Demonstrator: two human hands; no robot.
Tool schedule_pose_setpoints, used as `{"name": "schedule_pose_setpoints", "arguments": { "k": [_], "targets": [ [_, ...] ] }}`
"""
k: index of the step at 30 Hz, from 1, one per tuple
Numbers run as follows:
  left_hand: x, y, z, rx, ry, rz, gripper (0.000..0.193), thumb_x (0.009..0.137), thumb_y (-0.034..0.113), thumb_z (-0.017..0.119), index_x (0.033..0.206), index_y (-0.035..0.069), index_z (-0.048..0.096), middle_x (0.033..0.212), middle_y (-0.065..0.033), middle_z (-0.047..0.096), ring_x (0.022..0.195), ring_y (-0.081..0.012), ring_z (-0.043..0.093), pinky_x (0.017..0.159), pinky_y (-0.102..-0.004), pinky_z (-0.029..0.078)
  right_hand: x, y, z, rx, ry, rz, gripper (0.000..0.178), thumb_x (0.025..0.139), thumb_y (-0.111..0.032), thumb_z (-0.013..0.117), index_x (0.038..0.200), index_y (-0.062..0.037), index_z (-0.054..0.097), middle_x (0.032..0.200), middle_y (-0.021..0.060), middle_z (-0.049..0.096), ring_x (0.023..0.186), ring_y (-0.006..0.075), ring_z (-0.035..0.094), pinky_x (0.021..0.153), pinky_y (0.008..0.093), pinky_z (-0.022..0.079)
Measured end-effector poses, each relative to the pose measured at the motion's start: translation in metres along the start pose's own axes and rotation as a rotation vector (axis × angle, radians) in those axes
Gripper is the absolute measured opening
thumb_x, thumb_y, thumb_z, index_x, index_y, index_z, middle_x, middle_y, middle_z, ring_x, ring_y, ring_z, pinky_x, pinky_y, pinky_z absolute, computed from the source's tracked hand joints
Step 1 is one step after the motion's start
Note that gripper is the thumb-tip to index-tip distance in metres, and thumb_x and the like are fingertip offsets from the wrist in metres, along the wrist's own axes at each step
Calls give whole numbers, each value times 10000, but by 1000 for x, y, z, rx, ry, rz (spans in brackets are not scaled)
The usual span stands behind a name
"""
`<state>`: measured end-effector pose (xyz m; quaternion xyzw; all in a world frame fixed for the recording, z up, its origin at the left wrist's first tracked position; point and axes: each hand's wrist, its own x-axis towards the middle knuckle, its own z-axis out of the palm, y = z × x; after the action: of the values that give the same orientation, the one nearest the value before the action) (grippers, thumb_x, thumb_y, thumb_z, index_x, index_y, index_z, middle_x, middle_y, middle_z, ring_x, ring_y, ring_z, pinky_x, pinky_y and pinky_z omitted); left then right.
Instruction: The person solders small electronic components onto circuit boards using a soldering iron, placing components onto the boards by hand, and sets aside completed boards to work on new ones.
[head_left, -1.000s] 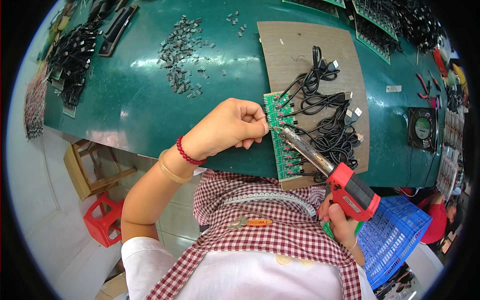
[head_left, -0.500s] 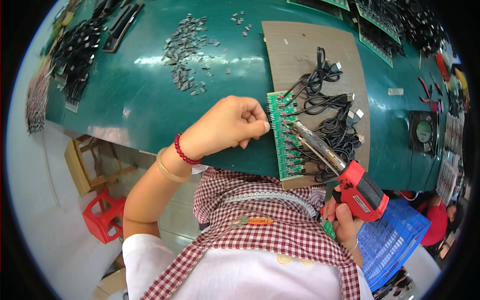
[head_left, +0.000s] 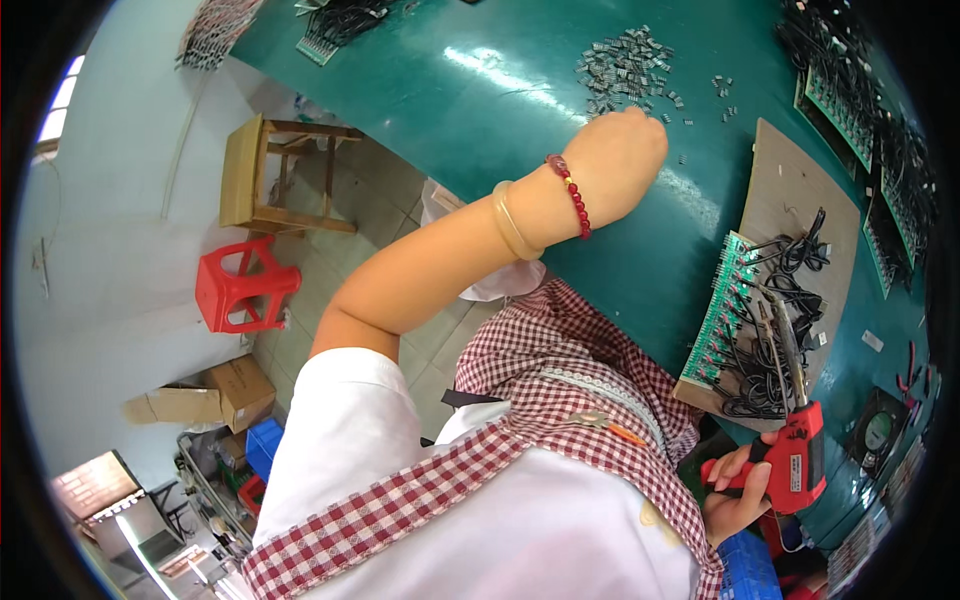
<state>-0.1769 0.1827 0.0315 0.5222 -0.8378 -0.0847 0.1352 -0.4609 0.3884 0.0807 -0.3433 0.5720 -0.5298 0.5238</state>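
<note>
My left hand (head_left: 620, 170) is at the near edge of a pile of small dark metal-legged components (head_left: 628, 62), its back toward me. The fingertips are hidden beyond the hand, so what they touch or hold does not show. In my right hand (head_left: 738, 497) is a red and black soldering gun (head_left: 800, 462), gripped by its handle. Its long metal barrel reaches over a green circuit board strip (head_left: 718, 315), on which several black USB cables (head_left: 765, 372) are lined up. The strip lies along the left edge of a brown board (head_left: 800, 185).
More green boards with bundled black cables (head_left: 840, 115) are stacked at the far right of the green table (head_left: 480, 130). A small black fan-like device (head_left: 872, 430) sits at right. Left of the table stand a wooden stool (head_left: 243, 175) and a red plastic stool (head_left: 225, 290).
My left hand has moved from beside the circuit board to the component pile. The soldering gun stays in my right hand near the board; the whole view has turned leftward.
</note>
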Motion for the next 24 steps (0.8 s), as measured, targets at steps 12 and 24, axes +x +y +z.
{"name": "schedule_pose_setpoints", "arguments": {
  "k": [12, 24],
  "targets": [
    [-10, 6, -10, -406, 187, -74, 95, 840, 89, 554, 824, -3, 574, 763, -111, 536, 674, -274, 550, 601, -359, 447, -8, 8, -4, -61, -61, 57, 412, 882, -276, 559, 1125, 21, 409, 576, 67, 458, 461, 126, 426, 457, 265, 388],
    [-35, 43, -4, -1240, -37, -480, 141, 885, 59, 530, 939, -35, 620, 741, -30, 583, 623, -64, 554, 561, -198, 471, -11, 10, -10, -159, -103, 151, 351, 869, -232, 569, 1063, 15, 415, 599, 81, 471, 484, 129, 440, 484, 285, 417]
  ]
}}
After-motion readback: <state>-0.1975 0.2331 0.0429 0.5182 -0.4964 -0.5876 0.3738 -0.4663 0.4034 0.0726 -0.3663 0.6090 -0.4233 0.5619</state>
